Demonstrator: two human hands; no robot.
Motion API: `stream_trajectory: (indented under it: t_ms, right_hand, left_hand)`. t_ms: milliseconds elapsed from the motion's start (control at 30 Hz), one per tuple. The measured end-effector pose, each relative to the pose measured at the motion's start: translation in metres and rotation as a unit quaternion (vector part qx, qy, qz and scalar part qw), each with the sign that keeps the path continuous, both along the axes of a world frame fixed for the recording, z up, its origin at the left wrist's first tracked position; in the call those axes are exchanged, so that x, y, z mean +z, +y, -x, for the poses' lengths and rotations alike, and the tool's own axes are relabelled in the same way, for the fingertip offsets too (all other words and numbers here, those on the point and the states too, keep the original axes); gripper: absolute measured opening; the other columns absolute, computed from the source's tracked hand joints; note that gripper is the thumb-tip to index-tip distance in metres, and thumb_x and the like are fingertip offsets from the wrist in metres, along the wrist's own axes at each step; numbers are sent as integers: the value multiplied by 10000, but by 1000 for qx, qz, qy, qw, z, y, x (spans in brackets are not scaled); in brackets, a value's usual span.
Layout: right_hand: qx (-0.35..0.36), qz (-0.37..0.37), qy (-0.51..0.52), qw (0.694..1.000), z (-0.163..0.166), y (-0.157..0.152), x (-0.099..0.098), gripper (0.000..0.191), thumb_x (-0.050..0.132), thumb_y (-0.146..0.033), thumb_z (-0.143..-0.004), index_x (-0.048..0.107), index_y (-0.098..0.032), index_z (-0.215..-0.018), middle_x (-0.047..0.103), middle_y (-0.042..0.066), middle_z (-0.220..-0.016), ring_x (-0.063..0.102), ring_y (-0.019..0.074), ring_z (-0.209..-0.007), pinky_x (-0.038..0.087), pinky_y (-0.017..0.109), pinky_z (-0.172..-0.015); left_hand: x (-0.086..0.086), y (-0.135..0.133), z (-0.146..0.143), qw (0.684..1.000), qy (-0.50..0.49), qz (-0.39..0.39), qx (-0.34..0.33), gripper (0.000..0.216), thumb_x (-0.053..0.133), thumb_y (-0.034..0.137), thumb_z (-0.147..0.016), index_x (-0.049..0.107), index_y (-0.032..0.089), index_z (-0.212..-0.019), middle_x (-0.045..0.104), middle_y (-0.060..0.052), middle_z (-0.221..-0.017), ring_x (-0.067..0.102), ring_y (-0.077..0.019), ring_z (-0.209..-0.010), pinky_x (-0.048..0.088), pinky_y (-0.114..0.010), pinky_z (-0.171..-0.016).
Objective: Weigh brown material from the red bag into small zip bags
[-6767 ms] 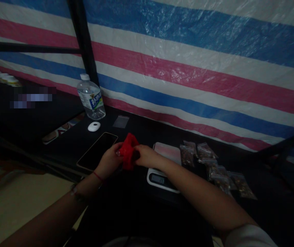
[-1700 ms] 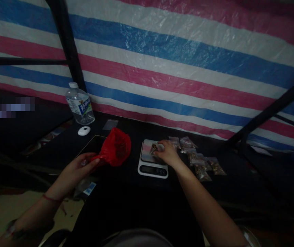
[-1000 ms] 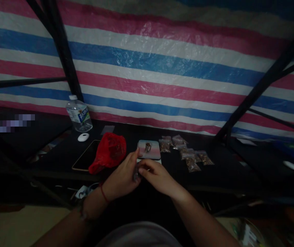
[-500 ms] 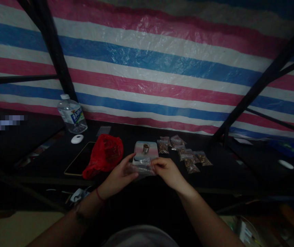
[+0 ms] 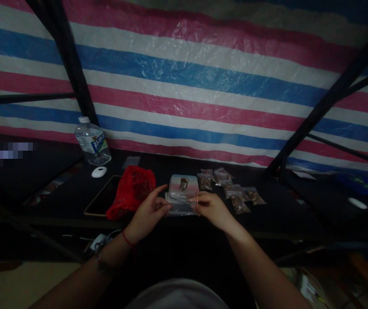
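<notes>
We work at the near edge of a black table, and our two hands hover just over that edge, in front of a small kitchen scale. Open table lies to the right of our hands, between them and the dark diagonal frame bar; the striped tarp closes off the far side. To the left the room is tighter: a red plastic bag sits slumped just beside our left hand, with a phone lying flat beyond it, then a white oval object and a water bottle by the upright post.

Our left hand pinches the left side of a small clear zip bag between thumb and curled fingers, the index finger stretched along its top. Our right hand pinches the right side the same way, fingers closed tight. The bag is held stretched between both hands, just above the near end of the scale. A small metal cup stands on the scale plate. A cluster of filled packets lies right of the scale, near our right hand but apart from it.
</notes>
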State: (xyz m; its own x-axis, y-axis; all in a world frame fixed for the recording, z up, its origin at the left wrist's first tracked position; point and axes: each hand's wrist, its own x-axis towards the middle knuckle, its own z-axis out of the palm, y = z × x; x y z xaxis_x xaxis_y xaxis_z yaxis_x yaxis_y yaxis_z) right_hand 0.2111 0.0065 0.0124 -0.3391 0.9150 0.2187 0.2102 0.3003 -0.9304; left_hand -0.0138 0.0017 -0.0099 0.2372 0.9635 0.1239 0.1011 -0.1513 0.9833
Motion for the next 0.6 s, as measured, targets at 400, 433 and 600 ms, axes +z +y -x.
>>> stream_trajectory:
  t_ms: [400,433,600]
  right_hand:
    - [30,-84,-140,986,26,-10,-7,302,786,-189,-596,708,-189,-889,653,60,-998,613,177,-860,490,270,-736]
    - [35,-91,-158,983,29,-12,-7,273,777,-170,-601,706,-192,-863,651,55,-998,608,180,-885,483,271,-756]
    - [31,-75,-159,984,41,-17,-10,217,719,-125,-639,679,-200,-839,642,34,-986,594,147,-834,473,246,-730]
  left_hand:
    - [13,-22,3,861,383,-328,-59,771,730,476,-622,449,216,-1292,567,-101,-1265,482,-289,-1191,223,-517,-1105]
    - [13,-23,1,865,383,-318,-62,724,724,471,-632,470,221,-1262,593,-88,-1222,512,-273,-1155,220,-511,-1106]
    - [12,-18,2,882,358,-303,-56,585,702,468,-669,515,227,-1169,631,-61,-1123,563,-240,-1070,285,-472,-1071]
